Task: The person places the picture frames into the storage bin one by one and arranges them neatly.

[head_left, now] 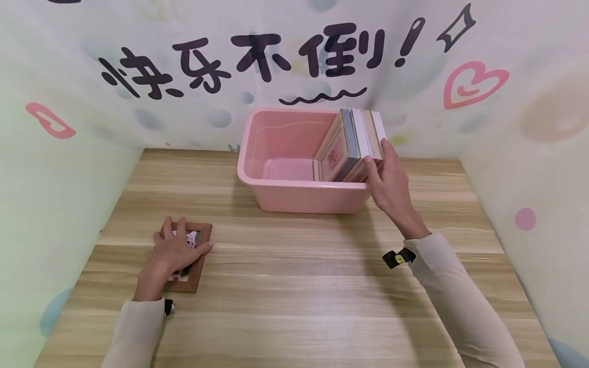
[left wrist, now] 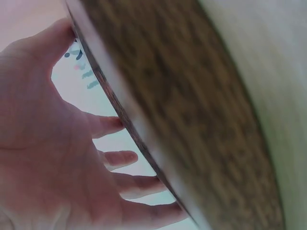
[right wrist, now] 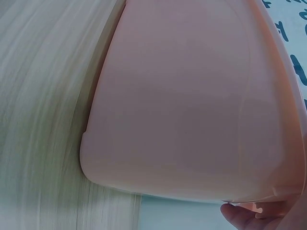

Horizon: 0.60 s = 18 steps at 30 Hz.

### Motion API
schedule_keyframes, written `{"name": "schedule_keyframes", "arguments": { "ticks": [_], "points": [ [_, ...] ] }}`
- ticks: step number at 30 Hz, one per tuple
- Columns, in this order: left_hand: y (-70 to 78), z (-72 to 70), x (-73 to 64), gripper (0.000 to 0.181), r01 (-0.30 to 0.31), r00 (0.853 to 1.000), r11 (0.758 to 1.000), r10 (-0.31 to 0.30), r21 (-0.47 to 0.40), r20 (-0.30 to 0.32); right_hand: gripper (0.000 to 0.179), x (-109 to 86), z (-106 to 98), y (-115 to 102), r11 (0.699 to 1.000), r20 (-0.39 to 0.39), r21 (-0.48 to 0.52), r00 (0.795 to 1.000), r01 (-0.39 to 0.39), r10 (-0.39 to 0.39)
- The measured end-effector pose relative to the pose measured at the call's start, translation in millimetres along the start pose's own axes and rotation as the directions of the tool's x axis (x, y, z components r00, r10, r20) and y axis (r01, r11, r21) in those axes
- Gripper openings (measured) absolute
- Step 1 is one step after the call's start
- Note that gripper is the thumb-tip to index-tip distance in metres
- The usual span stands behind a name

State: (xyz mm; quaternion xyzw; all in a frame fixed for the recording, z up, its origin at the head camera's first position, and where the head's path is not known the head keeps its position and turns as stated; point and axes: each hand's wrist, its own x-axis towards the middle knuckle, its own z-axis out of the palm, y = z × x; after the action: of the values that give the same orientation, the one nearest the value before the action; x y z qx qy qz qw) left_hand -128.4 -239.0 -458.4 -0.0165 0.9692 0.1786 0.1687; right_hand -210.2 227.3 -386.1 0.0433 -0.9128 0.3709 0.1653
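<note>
On the tabletop at left, my left hand [head_left: 171, 253] rests with spread fingers over a brown wooden picture frame [head_left: 199, 271]. Its thumb lies at the frame's right edge. The left wrist view shows several fingertips touching the frame [left wrist: 172, 91], seen edge-on. A pink plastic bin [head_left: 303, 198] stands near the back wall. Several picture frames [head_left: 340, 145] stand on edge in its right end, slightly tilted. My right hand [head_left: 391, 179] grips the bin's right end, thumb at the front edges of the frames. A fingertip [right wrist: 232, 213] shows outside the bin wall, just below the rim.
The wood-grain tabletop [head_left: 294, 296] lies between both arms and in front of the bin. A printed cloth [head_left: 198, 117] with large dark characters hangs behind and at both sides. Inside, the bin's left part shows its bare floor [head_left: 290, 170].
</note>
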Motion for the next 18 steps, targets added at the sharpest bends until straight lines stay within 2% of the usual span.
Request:
{"name": "schedule_keyframes", "arguments": {
  "ticks": [12, 18],
  "points": [
    [0.2, 0.8, 7.7, 0.097, 0.016, 1.0, 1.0, -0.016, -0.011, -0.007, 0.064, 0.4, -0.8, -0.3, 1.0, 0.001, -0.004, 1.0, 0.004, -0.004],
    [7.5, -5.3, 13.4, 0.093, 0.016, 0.997, 0.999, -0.018, -0.032, -0.073, 0.064, 0.7, -0.4, 0.0, 1.0, -0.001, -0.012, 1.0, 0.011, -0.011]
  ]
}}
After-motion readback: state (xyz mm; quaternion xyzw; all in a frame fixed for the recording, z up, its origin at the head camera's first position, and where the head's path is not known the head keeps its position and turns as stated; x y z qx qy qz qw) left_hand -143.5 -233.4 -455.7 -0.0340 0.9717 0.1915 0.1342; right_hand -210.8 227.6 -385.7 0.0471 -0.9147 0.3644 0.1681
